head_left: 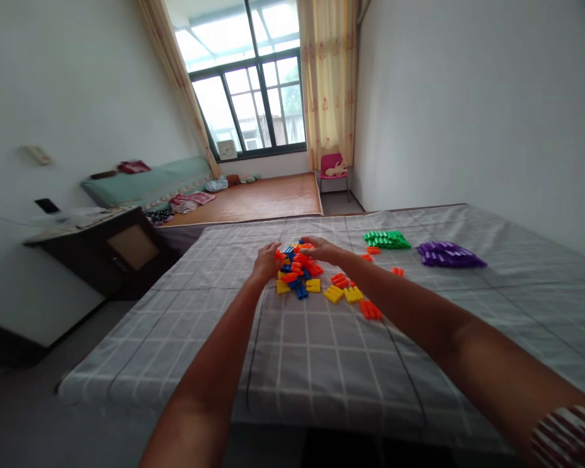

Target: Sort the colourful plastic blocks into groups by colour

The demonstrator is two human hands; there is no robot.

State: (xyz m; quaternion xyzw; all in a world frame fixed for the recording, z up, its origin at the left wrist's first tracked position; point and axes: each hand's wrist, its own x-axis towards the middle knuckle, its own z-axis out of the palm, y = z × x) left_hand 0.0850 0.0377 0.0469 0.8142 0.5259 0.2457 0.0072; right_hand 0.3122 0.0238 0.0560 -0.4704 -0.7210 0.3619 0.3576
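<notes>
A mixed pile of plastic building blocks in orange, blue and yellow lies on the checked cloth between my two hands. At the pile's left side, my left hand has its thumb and fingers closed around an orange block. From the right, my right hand reaches over the top of the pile, its fingers pinching another orange block. My fingertips are small and slightly blurred here. Loose yellow blocks and orange blocks lie beside my right forearm, which hides part of that area.
A stack of green blocks and a stack of purple blocks sit farther right on the grey checked cloth. Beyond the table are a low bed and a pink chair. A dark cabinet stands at left.
</notes>
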